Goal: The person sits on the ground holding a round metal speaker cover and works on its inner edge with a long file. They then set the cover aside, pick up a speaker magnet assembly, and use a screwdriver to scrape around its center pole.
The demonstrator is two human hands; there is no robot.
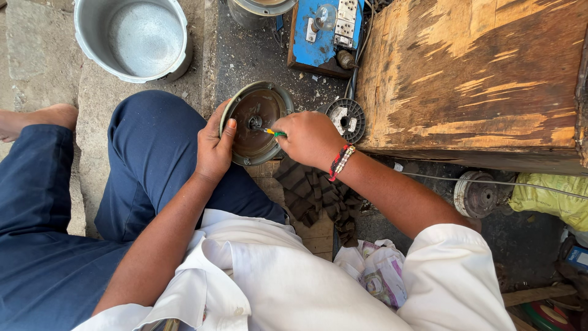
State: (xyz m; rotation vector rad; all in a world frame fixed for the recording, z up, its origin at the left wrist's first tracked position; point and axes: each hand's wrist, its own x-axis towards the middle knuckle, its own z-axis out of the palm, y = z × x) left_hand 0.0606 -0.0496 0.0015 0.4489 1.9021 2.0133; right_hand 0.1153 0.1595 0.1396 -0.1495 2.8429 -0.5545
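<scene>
Two bare hands work on a round metal motor cover (254, 125), a shallow dark dish with a pale green rim, held tilted over the person's knee. The left hand (214, 150) grips the cover at its left edge: its fingers (215, 119) curl behind the rim while the thumb presses on the inner face. The right hand (309, 140) is closed around a small screwdriver (274, 132) with a yellow and green handle; only a short piece of the tool shows beyond the fingers, and its tip points at the hub in the middle of the cover. The right wrist wears a red, black and white beaded bracelet (341, 161).

Just beyond the right hand's knuckles lies a round grey wire spool (346, 119), close against a big, worn wooden block (471, 79). Past the fingertips, farther up, sits a blue electrical board (318, 34) with a bulb and switches. Well away to the upper left of the left hand stands an empty aluminium pot (131, 37) on the stone floor. Below the right wrist a dark striped rag (315, 193) lies crumpled, and nearer the person's body is a plastic bag (380, 270). To the right of the right forearm rests a metal pulley wheel (478, 195).
</scene>
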